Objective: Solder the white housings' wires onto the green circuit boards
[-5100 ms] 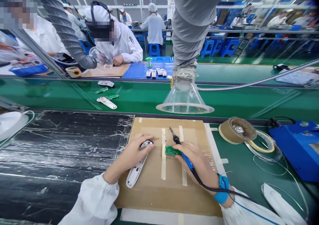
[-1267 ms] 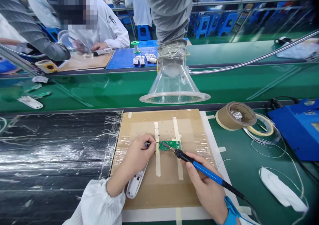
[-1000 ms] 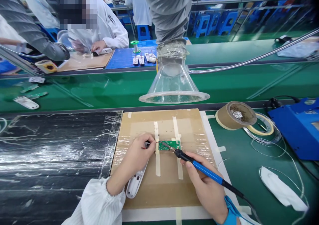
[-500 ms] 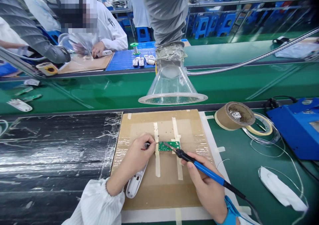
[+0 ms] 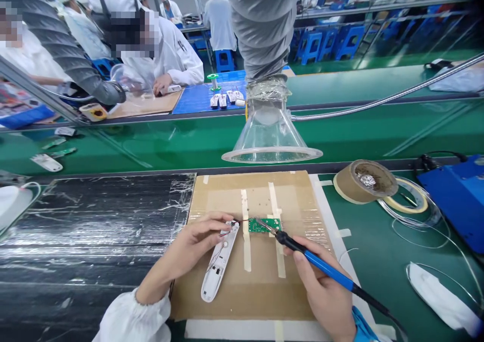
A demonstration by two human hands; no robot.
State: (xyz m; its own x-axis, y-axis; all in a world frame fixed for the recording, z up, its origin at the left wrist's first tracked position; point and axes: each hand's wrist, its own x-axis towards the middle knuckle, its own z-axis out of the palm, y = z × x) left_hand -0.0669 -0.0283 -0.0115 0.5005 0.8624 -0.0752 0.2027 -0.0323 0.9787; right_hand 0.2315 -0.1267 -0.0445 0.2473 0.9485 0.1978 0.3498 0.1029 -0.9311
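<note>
On the cardboard [image 5: 260, 291], the left hand [image 5: 196, 243] pinches a wire against the casing [image 5: 219, 269] (steadying it), while the right hand [image 5: 325, 296] grips the iron [image 5: 321, 266], tip on the board [image 5: 263, 225].

On my counter [image 5: 363, 261] a taped brown cardboard sheet [image 5: 260, 281] lies in front of me. On it, the small green circuit board [image 5: 264, 225] sits just right of the long white plastic shell [image 5: 220, 266]. My left hand [image 5: 196, 243] rests at the shell's far end; my right hand [image 5: 325, 296] holds the blue-handled soldering iron [image 5: 321, 267], tip on the board. The clear funnel hood [image 5: 271, 139] hangs behind; the brown tape roll [image 5: 365, 181] lies right.
</note>
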